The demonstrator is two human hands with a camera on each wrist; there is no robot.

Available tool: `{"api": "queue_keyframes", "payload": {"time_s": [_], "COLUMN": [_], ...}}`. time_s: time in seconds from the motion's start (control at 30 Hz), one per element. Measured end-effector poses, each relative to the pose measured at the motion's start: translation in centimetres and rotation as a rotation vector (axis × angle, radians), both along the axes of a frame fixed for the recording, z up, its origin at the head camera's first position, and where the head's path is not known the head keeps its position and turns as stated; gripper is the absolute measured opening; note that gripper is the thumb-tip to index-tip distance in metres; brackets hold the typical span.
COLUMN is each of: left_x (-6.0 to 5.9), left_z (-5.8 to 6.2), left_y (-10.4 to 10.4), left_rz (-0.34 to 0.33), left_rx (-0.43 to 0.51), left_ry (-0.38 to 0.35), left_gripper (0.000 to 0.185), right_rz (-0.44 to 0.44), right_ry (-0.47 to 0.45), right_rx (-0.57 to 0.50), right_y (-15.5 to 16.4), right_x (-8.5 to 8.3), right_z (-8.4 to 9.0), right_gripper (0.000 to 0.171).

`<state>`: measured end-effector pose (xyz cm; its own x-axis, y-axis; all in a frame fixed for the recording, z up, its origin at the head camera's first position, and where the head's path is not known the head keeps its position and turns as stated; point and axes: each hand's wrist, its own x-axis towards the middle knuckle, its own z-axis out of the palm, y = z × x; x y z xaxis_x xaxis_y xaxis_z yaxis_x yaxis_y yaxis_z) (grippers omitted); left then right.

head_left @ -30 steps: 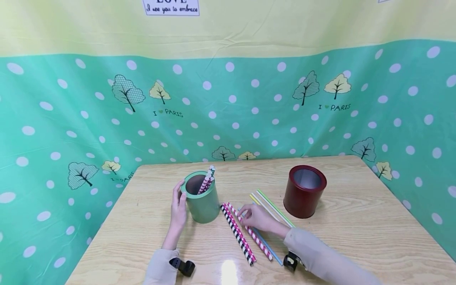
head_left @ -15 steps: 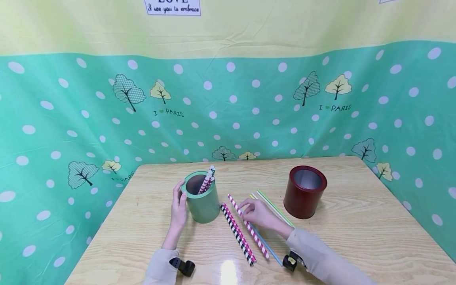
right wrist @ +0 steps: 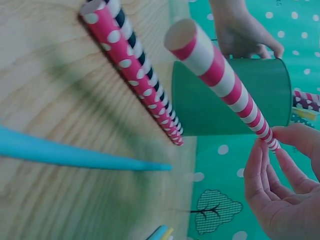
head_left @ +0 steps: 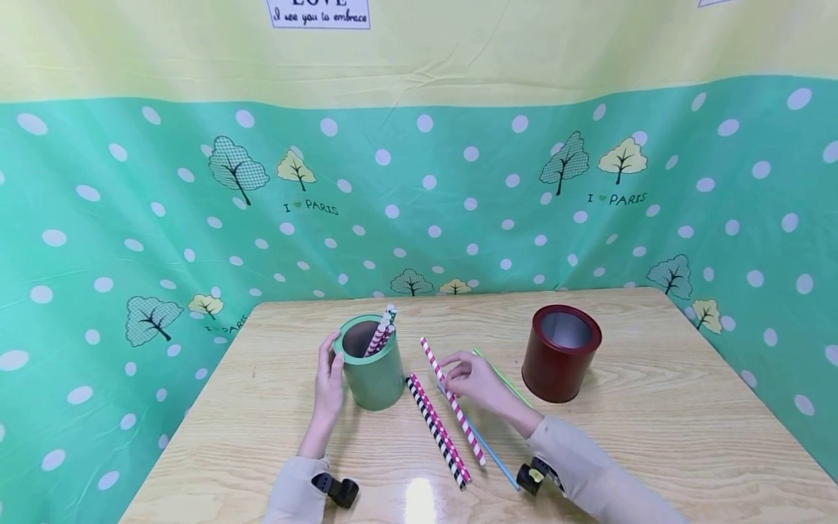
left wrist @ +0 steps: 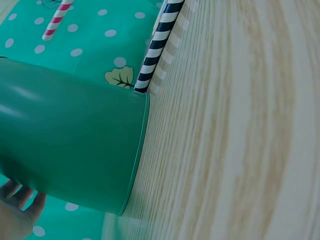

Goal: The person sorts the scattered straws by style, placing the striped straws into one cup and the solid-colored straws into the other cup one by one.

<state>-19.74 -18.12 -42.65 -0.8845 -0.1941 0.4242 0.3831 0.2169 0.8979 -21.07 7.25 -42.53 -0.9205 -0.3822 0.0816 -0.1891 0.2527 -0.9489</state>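
Note:
My left hand [head_left: 329,386] holds the side of a green can [head_left: 373,382] near its rim, with the thumb in front. Several patterned paper straws [head_left: 379,338] stand in that can, leaning right. Between thumb and fingertips, my right hand [head_left: 483,384] pinches a pink-and-white striped paper straw [head_left: 466,428]. It is tilted, and in the right wrist view its near end [right wrist: 181,37] rises off the table. Beside the green can lie a pink dotted straw [head_left: 447,439] and a black-and-white striped straw [head_left: 433,429], side by side.
A thin blue straw [head_left: 495,458] lies below the right hand. A green straw [head_left: 503,377] shows behind that hand, partly hidden by the forearm. To the right stands a dark red can [head_left: 556,370] on the wooden table [head_left: 655,407]. A polka-dot cloth [head_left: 468,182] hangs behind.
The pink-and-white striped straw has come up from beside the other straws and moved away from me, pinched in the right hand. The left hand stays on the green can.

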Motion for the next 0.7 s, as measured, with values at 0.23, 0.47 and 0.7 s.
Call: {"api": "queue_keyframes", "payload": {"time_s": [0.23, 0.47, 0.7], "left_x": [0.0, 0.0, 0.1], "left_z": [0.0, 0.0, 0.1], "left_y": [0.1, 0.1, 0.1], "left_rz": [0.003, 0.004, 0.001], "left_rx": [0.010, 0.011, -0.008], "left_ry": [0.003, 0.006, 0.017], "left_gripper": [0.038, 0.038, 0.039], "right_rz": [-0.012, -0.076, -0.097], "right_ry": [0.074, -0.009, -0.007], "right_rx": [-0.083, -0.117, -0.185], "right_y": [0.0, -0.5, -0.7], "right_x": [0.1, -0.2, -0.6], "right_z": [1.1, 2.6, 4.6], "right_gripper": [0.026, 0.033, 0.035]}}
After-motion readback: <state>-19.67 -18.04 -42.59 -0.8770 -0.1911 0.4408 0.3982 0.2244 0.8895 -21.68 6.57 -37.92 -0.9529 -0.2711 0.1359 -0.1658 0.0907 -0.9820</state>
